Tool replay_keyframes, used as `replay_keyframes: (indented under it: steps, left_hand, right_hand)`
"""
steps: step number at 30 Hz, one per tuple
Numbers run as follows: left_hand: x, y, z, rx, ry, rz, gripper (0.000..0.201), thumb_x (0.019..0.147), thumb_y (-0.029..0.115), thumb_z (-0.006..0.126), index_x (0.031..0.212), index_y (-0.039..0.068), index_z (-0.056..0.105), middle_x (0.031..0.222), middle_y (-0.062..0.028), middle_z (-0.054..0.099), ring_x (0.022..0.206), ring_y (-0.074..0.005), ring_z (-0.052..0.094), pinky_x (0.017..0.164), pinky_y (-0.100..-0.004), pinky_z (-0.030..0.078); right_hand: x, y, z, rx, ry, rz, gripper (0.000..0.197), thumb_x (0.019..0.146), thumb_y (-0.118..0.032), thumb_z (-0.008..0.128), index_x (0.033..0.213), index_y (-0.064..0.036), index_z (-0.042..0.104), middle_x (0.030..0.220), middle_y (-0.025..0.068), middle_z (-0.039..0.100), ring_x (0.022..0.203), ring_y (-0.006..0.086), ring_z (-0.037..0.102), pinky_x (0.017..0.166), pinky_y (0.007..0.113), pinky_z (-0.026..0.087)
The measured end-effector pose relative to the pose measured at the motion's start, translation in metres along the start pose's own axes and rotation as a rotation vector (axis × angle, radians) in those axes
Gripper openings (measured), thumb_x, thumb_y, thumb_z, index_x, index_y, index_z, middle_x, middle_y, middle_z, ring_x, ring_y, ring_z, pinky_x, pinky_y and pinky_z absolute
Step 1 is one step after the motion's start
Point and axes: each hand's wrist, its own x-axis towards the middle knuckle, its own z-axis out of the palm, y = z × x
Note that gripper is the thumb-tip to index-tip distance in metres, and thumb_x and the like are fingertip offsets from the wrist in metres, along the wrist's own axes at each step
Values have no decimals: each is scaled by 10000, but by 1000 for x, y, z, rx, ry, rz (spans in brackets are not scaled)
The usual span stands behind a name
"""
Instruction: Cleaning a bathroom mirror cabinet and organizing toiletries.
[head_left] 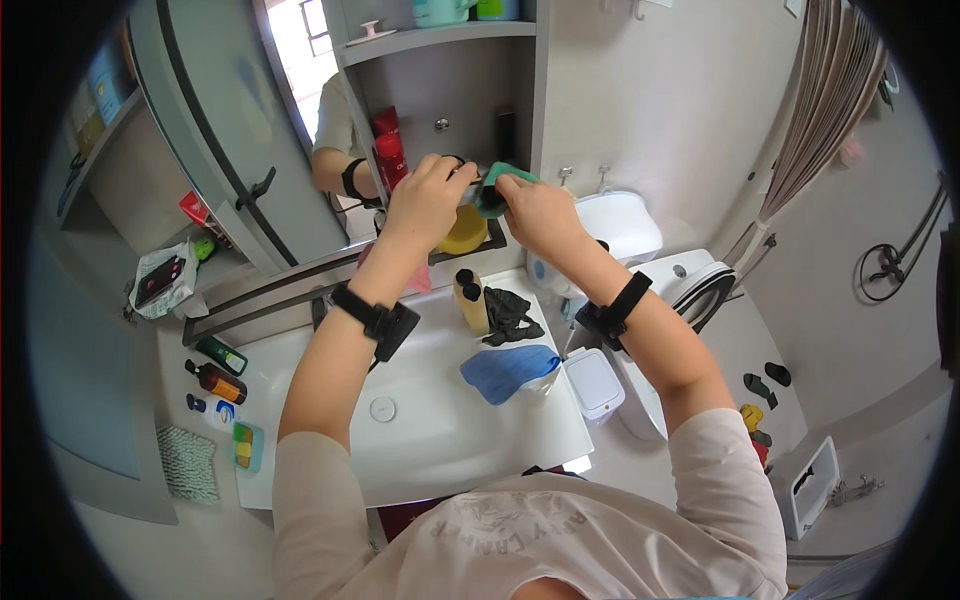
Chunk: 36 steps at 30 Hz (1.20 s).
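Both my arms reach up to the open shelf (455, 75) above the washbasin (420, 440). My right hand (545, 212) is closed on a small green object with a dark part (490, 200), its exact kind unclear. Beside it, my left hand (432, 205) has its fingers curled at a small dark-rimmed thing, mostly hidden by the fingers. Just below the hands, a yellow round container (464, 233) stands on the lower ledge. Red bottles (390, 155) stand left of my left hand, inside the shelf.
On the basin's right side lie a blue cloth (505, 372), a crumpled black bag (512, 318) and a pale yellow bottle (472, 308). Several bottles (218, 382) line its left edge. A mirrored cabinet door (225, 130) hangs left; a toilet (645, 395) and white bin (595, 385) stand right.
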Motion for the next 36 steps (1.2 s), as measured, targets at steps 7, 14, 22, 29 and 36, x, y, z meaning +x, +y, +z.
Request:
replay_keyframes:
  steps: [7,14,22,29,36]
  left_hand:
    - [14,-13,31,6,-229,-127,318,779,-27,554,1072,34,662,1058,-90,646,1054,-289,592,872,-385,520]
    - [34,-23,17,-275,-618,-204,628,727,-125,447,1333,27,510,1330,-202,506,1299,-356,421,1089,-388,372]
    - [43,-34,17,-326,-678,-162,700,690,-131,458,1371,30,470,1339,-191,517,1271,-354,465,1093,-379,373]
    - [60,-41,14,-334,-930,-163,544,809,50,616,1337,23,489,1263,-169,588,1154,-355,556,989,-371,444]
    - [58,-47,14,-187,-941,-183,369,830,37,572,1196,-3,548,1137,-171,618,1066,-380,575,910,-412,465]
  right_hand:
    - [-15,5,-3,-24,-7,4,158,791,-43,580,935,-38,514,912,93,625,762,321,651,604,417,537]
    - [-16,11,-4,38,4,-16,173,790,-50,591,942,-34,509,926,92,620,782,312,654,601,418,537]
    - [-6,12,-13,74,-60,12,167,790,-54,590,942,-44,523,863,119,649,742,352,652,616,450,524]
    - [-8,17,-11,69,-74,22,155,797,-67,588,945,-56,544,833,129,663,743,356,655,629,460,517]
    - [-6,13,-11,98,-53,7,205,793,-59,568,997,-69,552,770,152,657,731,369,641,632,468,503]
